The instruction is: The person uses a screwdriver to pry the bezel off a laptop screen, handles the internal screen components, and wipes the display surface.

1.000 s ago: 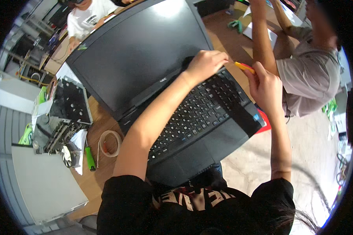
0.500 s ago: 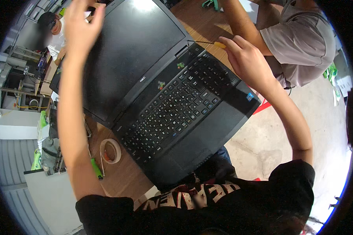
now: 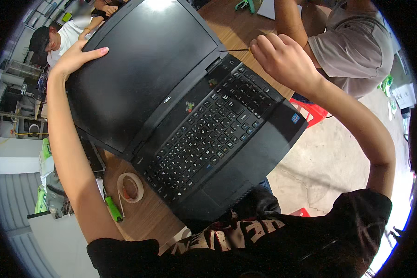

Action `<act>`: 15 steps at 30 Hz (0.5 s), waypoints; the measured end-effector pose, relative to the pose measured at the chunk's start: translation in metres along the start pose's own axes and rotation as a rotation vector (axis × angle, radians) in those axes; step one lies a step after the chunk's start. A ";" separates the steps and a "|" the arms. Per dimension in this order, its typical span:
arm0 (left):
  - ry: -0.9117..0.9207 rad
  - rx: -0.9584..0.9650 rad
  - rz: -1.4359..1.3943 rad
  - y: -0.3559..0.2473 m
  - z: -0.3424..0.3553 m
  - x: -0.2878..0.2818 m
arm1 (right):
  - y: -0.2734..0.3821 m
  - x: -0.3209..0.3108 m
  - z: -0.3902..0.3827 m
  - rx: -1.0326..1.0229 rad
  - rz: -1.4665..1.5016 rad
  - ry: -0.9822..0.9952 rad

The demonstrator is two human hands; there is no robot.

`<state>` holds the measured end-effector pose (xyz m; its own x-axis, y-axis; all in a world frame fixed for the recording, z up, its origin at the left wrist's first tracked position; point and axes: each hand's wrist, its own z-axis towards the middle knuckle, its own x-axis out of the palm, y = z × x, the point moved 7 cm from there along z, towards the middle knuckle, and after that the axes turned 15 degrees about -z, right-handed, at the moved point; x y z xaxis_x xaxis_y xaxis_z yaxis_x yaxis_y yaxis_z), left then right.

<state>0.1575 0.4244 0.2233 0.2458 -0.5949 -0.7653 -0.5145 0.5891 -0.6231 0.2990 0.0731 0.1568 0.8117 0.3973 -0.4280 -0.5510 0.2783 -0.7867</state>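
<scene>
A black laptop [image 3: 245,153] lies opened wide, its screen [image 3: 148,69] tilted far back and its keyboard [image 3: 203,134] facing up. At the screen's left edge is my left hand [image 3: 76,58], the thumb on the front of the frame and the fingers partly hidden behind the rim. Closed around a screwdriver, my right hand [image 3: 285,60] is by the hinge at the laptop's right side. The screwdriver's thin dark shaft [image 3: 235,50] points left, its tip at the screen's lower right corner; the fist covers nearly all of the handle.
On the wooden table [image 3: 148,208] lie a tape roll [image 3: 139,187] and a green-handled screwdriver [image 3: 113,208]. A person in grey [image 3: 352,51] sits at the right, near a red stool [image 3: 312,113]. Another person in white [image 3: 72,32] is at the far left. Green pliers [image 3: 245,5] lie at the back.
My left hand has come down from above onto the screen's left edge. My right hand has turned and risen slightly, now hiding the screwdriver's yellow handle.
</scene>
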 end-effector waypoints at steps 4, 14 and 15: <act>0.000 0.039 -0.001 -0.014 -0.015 0.002 | 0.009 0.007 0.002 -0.085 0.001 0.081; -0.079 0.130 0.017 -0.023 -0.023 0.000 | 0.002 0.032 -0.006 0.284 0.550 0.609; -0.077 0.130 0.010 -0.023 -0.024 0.000 | 0.002 0.033 -0.006 0.280 0.547 0.614</act>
<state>0.1497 0.3975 0.2412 0.3058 -0.5481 -0.7785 -0.4080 0.6634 -0.6272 0.3256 0.0815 0.1388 0.3351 0.0185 -0.9420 -0.8564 0.4227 -0.2963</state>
